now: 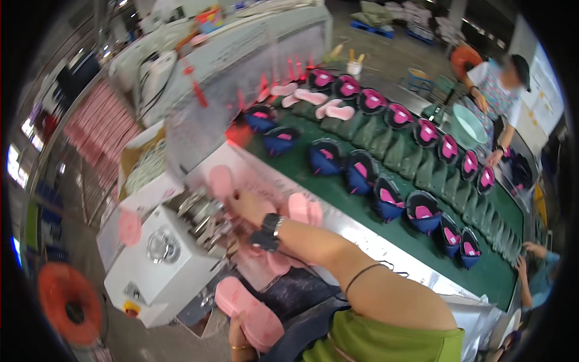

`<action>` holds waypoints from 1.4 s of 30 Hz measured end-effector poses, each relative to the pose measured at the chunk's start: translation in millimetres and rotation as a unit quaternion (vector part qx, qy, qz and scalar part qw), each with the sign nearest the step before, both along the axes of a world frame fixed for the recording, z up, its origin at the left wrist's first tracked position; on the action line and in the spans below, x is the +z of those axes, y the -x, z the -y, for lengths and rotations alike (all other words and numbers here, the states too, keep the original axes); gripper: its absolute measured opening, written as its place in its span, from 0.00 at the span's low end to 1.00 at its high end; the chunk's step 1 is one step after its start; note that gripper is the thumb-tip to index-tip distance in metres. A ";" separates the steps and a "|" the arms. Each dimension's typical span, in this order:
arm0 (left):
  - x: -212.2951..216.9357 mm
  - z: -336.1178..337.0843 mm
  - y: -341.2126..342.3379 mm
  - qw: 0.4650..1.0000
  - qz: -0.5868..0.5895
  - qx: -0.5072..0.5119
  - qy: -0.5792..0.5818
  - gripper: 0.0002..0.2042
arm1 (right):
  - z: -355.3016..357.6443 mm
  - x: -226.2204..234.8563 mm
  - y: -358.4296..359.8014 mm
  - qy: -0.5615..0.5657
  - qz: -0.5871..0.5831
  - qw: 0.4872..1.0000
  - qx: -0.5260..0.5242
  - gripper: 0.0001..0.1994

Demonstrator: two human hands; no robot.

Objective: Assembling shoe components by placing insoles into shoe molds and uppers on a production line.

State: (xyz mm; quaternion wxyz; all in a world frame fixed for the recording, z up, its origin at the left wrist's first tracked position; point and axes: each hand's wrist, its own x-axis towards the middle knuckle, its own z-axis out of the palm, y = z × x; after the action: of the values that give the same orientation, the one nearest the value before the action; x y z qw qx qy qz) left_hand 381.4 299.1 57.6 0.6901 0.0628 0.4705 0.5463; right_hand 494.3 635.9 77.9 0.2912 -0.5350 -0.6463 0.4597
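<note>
My left hand (239, 330) is at the lower edge, closed on a small stack of pink insoles (250, 311) with a faint printed pattern. My right hand (246, 206) reaches across to the metal head (202, 214) of a white machine (161, 265). Its fingers are curled at the lower end of another pink insole (221, 180) and seem to pinch it; the fingertips are partly hidden. Below and beside my right wrist, more pink insoles (300, 208) lie in piles on the pink-covered worktop. A single pink insole (129, 227) sits on the machine's far left side.
A green conveyor (338, 211) carries blue shoe uppers (359, 172), dark uppers with pink linings (398, 114) and green moulds. A co-worker (494, 90) stands across it beside a pale green basin (468, 127). Another person's hands (525, 259) show at right. An open carton (145, 160) holds cord.
</note>
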 end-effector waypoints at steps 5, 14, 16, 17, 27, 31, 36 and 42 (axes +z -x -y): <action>-0.4 -34.0 -21.0 1.000 -0.026 0.000 0.011 0.27 | -79.8 -75.8 -49.2 -0.106 -0.088 0.977 -0.165 0.15; 14.7 -50.2 -37.0 0.994 -0.086 0.023 0.063 0.28 | -172.2 -89.4 -326.9 -0.017 -0.030 0.915 -0.401 0.17; 16.2 -51.9 -39.2 0.993 -0.090 0.018 0.069 0.27 | -192.9 -111.0 -361.3 0.010 -0.001 0.912 -0.410 0.16; 11.8 -64.8 -44.4 0.995 -0.075 -0.016 0.061 0.27 | -203.6 -127.4 -420.2 -0.047 -0.009 0.906 -0.420 0.17; 43.0 -60.9 -45.5 0.991 -0.060 -0.028 0.118 0.24 | 4.4 -16.9 -165.8 -0.056 -0.191 0.976 0.084 0.14; 11.5 -73.7 -47.9 0.995 -0.064 -0.042 0.064 0.15 | 143.1 19.5 -133.2 -0.011 -0.075 0.977 0.201 0.14; 11.8 -38.3 -38.5 0.997 0.075 0.010 0.009 0.15 | 145.5 -36.6 -103.7 0.123 -0.268 0.948 0.119 0.10; 35.7 4.7 -25.7 0.990 0.138 -0.003 0.014 0.19 | 69.9 -23.3 -70.3 0.091 -0.177 0.980 0.018 0.10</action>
State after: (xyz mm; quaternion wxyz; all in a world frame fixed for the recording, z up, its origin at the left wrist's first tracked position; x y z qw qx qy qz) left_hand 407.2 294.4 93.3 0.7509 -0.0213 0.3779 0.5413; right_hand 564.7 566.1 54.6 0.3427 -0.4579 -0.5493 0.6092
